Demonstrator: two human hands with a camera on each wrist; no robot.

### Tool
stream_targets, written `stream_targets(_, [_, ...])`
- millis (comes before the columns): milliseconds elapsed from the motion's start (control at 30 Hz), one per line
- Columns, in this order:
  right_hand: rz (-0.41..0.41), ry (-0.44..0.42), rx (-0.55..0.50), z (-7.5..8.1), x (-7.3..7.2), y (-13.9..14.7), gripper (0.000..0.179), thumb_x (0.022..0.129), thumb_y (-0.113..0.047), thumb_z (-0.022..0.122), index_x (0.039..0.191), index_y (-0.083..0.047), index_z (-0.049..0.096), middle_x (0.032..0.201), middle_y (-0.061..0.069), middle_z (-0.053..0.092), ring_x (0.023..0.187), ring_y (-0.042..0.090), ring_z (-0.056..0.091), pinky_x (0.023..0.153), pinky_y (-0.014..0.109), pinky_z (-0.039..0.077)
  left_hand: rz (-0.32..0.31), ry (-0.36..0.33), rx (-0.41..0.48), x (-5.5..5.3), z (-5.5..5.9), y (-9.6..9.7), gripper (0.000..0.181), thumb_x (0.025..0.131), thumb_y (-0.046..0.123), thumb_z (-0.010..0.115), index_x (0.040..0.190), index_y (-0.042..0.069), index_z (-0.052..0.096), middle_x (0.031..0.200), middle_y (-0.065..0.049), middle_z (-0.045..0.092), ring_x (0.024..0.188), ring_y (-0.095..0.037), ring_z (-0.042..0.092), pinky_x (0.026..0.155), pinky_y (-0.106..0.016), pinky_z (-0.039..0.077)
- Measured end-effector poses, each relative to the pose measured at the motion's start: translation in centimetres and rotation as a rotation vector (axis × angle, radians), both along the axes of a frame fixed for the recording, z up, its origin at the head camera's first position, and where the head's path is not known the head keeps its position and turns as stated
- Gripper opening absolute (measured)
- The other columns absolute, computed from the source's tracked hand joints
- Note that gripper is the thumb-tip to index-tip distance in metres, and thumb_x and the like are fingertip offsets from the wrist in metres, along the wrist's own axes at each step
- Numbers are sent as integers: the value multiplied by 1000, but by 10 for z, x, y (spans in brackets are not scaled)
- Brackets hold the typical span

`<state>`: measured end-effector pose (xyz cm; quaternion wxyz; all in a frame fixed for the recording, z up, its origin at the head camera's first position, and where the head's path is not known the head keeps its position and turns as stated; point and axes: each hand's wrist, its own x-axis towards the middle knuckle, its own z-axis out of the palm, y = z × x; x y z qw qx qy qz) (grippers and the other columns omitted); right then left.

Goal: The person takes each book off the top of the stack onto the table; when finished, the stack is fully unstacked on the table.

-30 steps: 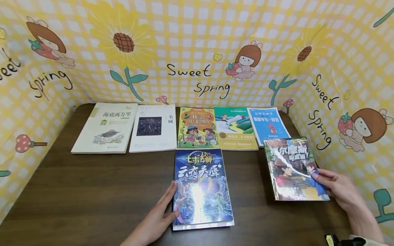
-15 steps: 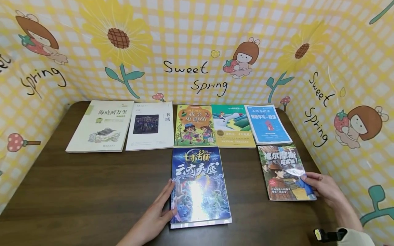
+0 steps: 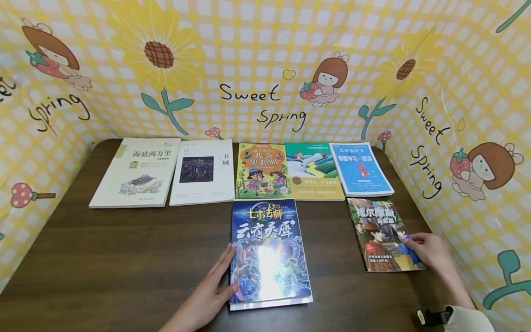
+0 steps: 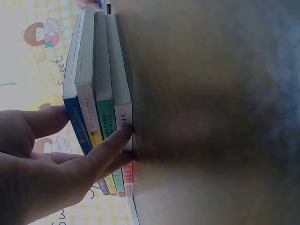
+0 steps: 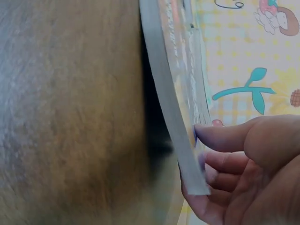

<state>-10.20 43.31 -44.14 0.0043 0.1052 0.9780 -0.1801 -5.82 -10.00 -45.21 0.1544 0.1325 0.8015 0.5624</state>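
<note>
Near the front middle of the table lies a stack of several books, topped by a glossy blue fantasy-cover book (image 3: 265,249). My left hand (image 3: 209,283) rests along the stack's left side; in the left wrist view its extended fingers (image 4: 110,145) touch the spines and the thumb meets the blue top book. At the right, my right hand (image 3: 429,249) pinches the right edge of a detective-story paperback (image 3: 379,237). The right wrist view shows the thumb on its cover and fingers curled beneath, with a dark gap under the book's pages (image 5: 166,93).
A row of books lies along the back: a cream one (image 3: 137,173), a white one (image 3: 203,173), an orange one (image 3: 263,170), a green-and-yellow one (image 3: 315,170) and a blue-and-white one (image 3: 362,168). A checked yellow cloth (image 3: 257,60) surrounds the dark wooden table (image 3: 124,258).
The paperback in my right hand has come left and down, to just below the blue-and-white book. The view has shifted slightly. My left hand stays at the stack.
</note>
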Motion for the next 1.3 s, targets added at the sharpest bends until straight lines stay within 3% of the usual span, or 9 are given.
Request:
stream_targets(167, [-42, -7, -6, -3, 1, -4, 33, 89, -18, 66, 94, 14, 66, 73, 17, 66, 55, 15, 53, 50, 31, 43, -14, -8, 9, 0, 0, -1, 72, 92, 2, 62, 153, 8, 24, 160, -15, 11, 141, -38, 18, 95, -40, 48])
stream_targets(300, [-78, 66, 28, 3, 2, -11, 29, 87, -15, 68, 93, 14, 64, 76, 21, 66, 60, 28, 59, 53, 41, 46, -5, -17, -11, 1, 1, 0, 73, 92, 2, 61, 153, 10, 24, 160, -13, 11, 141, -35, 18, 96, -40, 47])
stream_targets(433, [-98, 151, 25, 18, 4, -29, 34, 89, -17, 67, 105, 13, 61, 90, 28, 65, 78, 42, 62, 64, 52, 48, -3, -18, -35, 0, 1, 1, 74, 92, 1, 61, 154, 12, 23, 161, -11, 11, 141, -34, 19, 96, -40, 47])
stream_targets(533, [-46, 154, -40, 34, 3, -55, 40, 94, -22, 63, 116, 11, 58, 102, 30, 65, 89, 44, 62, 70, 54, 49, -4, -19, -37, 0, 1, 1, 74, 92, 1, 61, 154, 13, 23, 161, -11, 10, 141, -35, 20, 95, -40, 48])
stream_targets(733, [85, 180, -204, 54, -4, -126, 43, 95, -24, 62, 127, 4, 55, 106, 23, 67, 94, 38, 66, 70, 42, 54, 8, -6, -12, 0, 0, 1, 73, 91, 0, 61, 154, 13, 25, 160, -12, 12, 140, -37, 21, 93, -37, 50])
stream_targets(833, [180, 146, -301, 50, -4, -162, 47, 95, -26, 62, 131, 3, 53, 110, 21, 67, 97, 36, 65, 75, 42, 56, -1, -7, 7, 1, 0, 1, 72, 91, 1, 62, 153, 10, 25, 160, -14, 11, 140, -38, 19, 94, -38, 49])
stream_targets(967, [289, -27, -382, 35, 2, -207, 61, 96, -39, 59, 140, 0, 45, 122, 21, 63, 103, 32, 64, 86, 45, 53, -4, -41, 13, 1, 1, 1, 73, 92, 2, 62, 154, 11, 24, 160, -15, 11, 141, -40, 18, 94, -38, 49])
stream_targets(1100, [299, -137, -424, 19, 7, -239, 70, 94, -45, 59, 143, 1, 42, 127, 19, 61, 107, 29, 64, 89, 45, 52, 15, -56, -16, 1, 3, 2, 74, 91, 3, 63, 154, 14, 25, 159, -15, 15, 140, -39, 21, 93, -36, 50])
stream_targets(1300, [257, -133, -409, 8, 12, -261, 79, 91, -46, 63, 144, 7, 37, 131, 24, 56, 119, 35, 55, 96, 49, 47, 29, -23, -78, 1, 5, 1, 74, 91, 3, 64, 153, 13, 26, 158, -13, 19, 140, -36, 24, 97, -41, 46])
